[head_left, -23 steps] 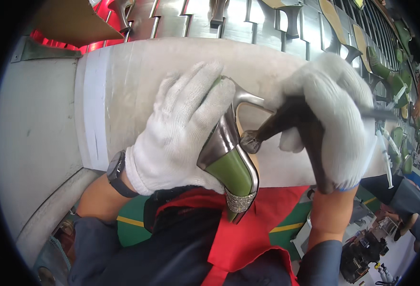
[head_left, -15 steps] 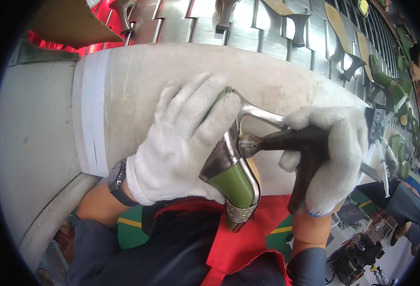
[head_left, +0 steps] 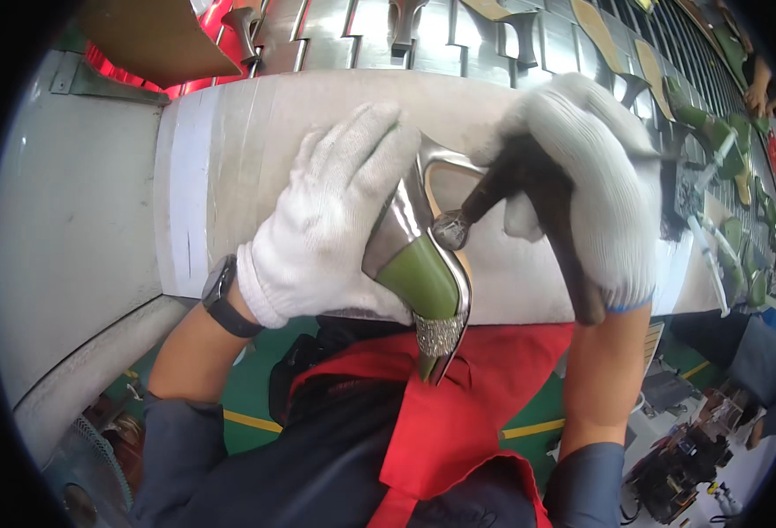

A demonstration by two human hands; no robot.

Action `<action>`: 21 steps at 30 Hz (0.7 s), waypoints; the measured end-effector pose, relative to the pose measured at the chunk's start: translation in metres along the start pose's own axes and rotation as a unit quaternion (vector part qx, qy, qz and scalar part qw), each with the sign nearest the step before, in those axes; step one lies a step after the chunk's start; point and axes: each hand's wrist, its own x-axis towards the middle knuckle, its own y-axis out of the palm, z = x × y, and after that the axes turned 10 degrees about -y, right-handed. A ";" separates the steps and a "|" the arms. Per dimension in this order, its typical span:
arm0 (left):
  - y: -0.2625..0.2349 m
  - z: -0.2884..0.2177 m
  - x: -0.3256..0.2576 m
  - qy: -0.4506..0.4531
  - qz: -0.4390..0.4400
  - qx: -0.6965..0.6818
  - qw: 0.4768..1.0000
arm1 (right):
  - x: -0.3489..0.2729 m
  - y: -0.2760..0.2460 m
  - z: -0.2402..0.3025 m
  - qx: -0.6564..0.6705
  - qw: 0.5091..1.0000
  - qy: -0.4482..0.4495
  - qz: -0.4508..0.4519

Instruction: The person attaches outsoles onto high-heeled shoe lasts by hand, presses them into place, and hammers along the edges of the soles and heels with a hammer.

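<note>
Grey tabletop (head_left: 256, 141) spans the upper centre of the frame, with a conveyor (head_left: 458, 35) of shoe parts behind. Left hand (head_left: 330, 220), gloved, grips a green high-heeled shoe (head_left: 423, 277) at frame centre, sole up. Right hand (head_left: 586, 176), gloved, is closed around a dark hammer (head_left: 529, 189), its head touching the shoe's sole.

Hidden or unclear, for your check:
- Shoe (head_left: 423, 282): your left hand (head_left: 326, 238) covers most of its side; sole not visible.
- Hammer (head_left: 529, 202): your right hand (head_left: 595, 176) wraps the grip, so only the head and handle end show.
- Green shoes (head_left: 722, 141) at far right: bent and blurred.
- Bench (head_left: 71, 229): left end cut off by the dark rim.
</note>
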 end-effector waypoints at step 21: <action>0.013 -0.026 0.027 0.190 0.049 0.050 0.979 | -0.131 0.015 -0.018 0.188 0.942 -0.018 -0.279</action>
